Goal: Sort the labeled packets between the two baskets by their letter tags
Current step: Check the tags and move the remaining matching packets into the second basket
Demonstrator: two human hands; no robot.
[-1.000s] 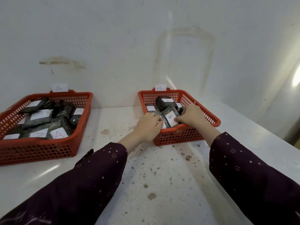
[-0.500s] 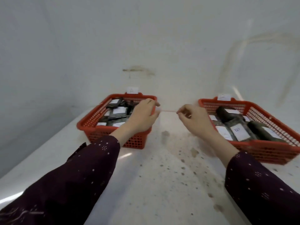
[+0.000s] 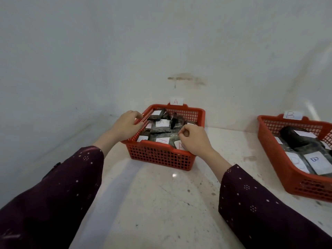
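- Packets, dark with white tags: many lying inside basket A, with every readable tag there showing A.
- More packets inside basket B, well to the right of basket A, one tag there clearly showing B.
- Judged far along: no wrong letter visible in either basket. Several tags hidden or turned away, so not possible to confirm.
- Probably left to do: looking through basket A for a remaining B tag.
- Left hand at the left rim of basket A, fingers curled beside the mesh. Gripping the rim or only touching it, cannot tell.
- Right hand above the near right corner of basket A, fingers bent, thumb against forefinger like a pinch. Nothing visible between the fingertips, so holding something or not, cannot tell.
- Compared with half a second ago: left hand shifted from the right part of basket A to its left rim. Right hand brought from the gap right of basket A to over its near right corner.
- Compared with one second ago: both hands gone from basket B, now at basket A.
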